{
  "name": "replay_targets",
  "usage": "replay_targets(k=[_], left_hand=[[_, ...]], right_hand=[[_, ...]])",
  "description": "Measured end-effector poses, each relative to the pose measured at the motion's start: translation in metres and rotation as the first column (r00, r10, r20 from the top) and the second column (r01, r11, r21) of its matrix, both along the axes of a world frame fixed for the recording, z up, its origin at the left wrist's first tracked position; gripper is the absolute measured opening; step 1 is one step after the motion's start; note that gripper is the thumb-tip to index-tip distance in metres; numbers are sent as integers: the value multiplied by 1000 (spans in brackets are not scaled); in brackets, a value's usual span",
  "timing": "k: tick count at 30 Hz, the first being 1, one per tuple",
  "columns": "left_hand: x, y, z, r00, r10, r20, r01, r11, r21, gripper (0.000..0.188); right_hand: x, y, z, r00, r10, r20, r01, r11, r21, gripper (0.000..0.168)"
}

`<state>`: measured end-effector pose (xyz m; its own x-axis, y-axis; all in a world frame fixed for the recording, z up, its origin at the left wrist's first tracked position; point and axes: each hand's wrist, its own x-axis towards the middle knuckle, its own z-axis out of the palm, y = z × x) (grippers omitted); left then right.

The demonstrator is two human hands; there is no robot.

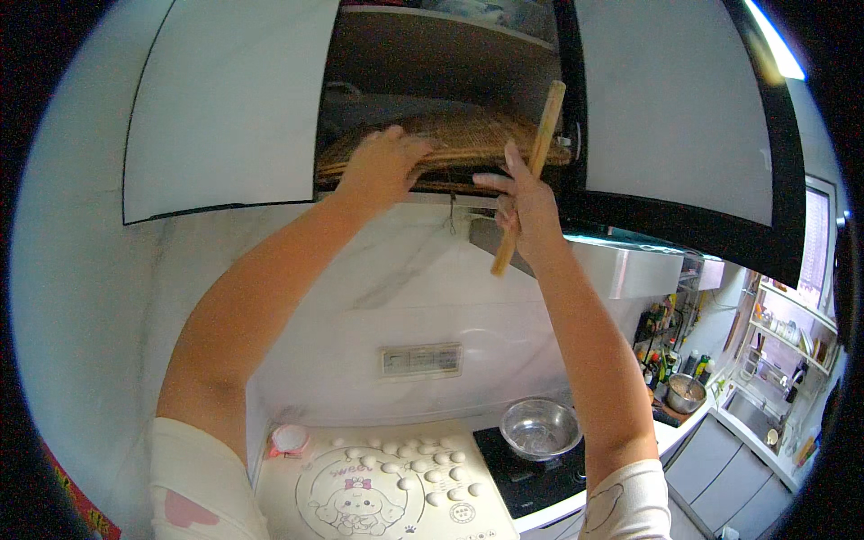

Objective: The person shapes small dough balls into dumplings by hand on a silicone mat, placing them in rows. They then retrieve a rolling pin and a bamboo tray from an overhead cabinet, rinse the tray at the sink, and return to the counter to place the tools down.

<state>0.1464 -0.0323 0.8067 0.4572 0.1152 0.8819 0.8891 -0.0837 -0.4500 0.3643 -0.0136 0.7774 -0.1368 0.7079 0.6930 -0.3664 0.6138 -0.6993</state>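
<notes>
Both arms reach up to an open wall cabinet, where brown woven trays (466,135) lie stacked on the lower shelf. My left hand (386,165) is at the front edge of the stack, its fingers over the rim; whether it grips is unclear. A light wooden rolling stick (548,121) is held in my right hand (526,202), tilted, with thumb and index finger extended towards the trays. Below, a cream pastry mat (358,496) with a printed cartoon carries several small white dough balls (418,466). Beside it a metal bowl (540,428) stands on a black cooktop (533,486).
Cabinet doors (229,108) (675,108) flank the opening. A range hood (614,266) hangs at the right. On the mat's back left corner is a white-filled pink container (290,439). Further right are bottles (668,364), a pot (686,393) and a sink (749,415).
</notes>
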Motion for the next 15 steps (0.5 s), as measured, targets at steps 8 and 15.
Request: replay_targets(k=[8, 15], left_hand=[[-65, -40, 40, 965, 163, -208, -160, 987, 33, 39], [-75, -101, 58, 654, 594, -468, -545, 799, 254, 26]], right_hand=[[-38, 36, 28, 967, 114, -228, -171, 953, -249, 39], [-33, 23, 51, 972, 5, -237, -82, 945, -317, 28]])
